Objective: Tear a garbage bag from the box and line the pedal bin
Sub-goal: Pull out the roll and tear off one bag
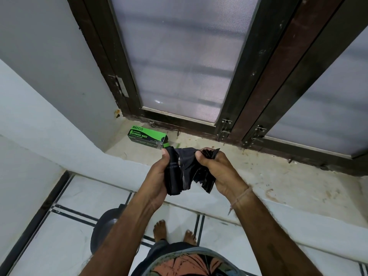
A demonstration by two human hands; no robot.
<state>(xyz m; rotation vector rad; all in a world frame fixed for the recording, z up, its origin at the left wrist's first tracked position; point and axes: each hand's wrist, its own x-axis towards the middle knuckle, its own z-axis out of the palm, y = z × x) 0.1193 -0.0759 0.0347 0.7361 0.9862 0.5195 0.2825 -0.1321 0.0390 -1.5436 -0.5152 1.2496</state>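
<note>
A green and black garbage bag box [146,137] lies on the stone window sill [278,180], its right end open. In front of it, my left hand [159,176] grips a black roll of garbage bags [173,172], held upright. My right hand [221,172] is closed on the crumpled free end of a black bag [201,174] that stretches from the roll. Both hands hover over the sill's front edge. The dark round pedal bin [103,230] stands on the floor below, its lid down, partly hidden by my left forearm.
A dark-framed window with mesh panes [179,62] rises behind the sill. A white wall [29,126] closes the left side. White floor tiles with black lines [65,232] lie below, where my bare feet [173,234] stand to the right of the bin.
</note>
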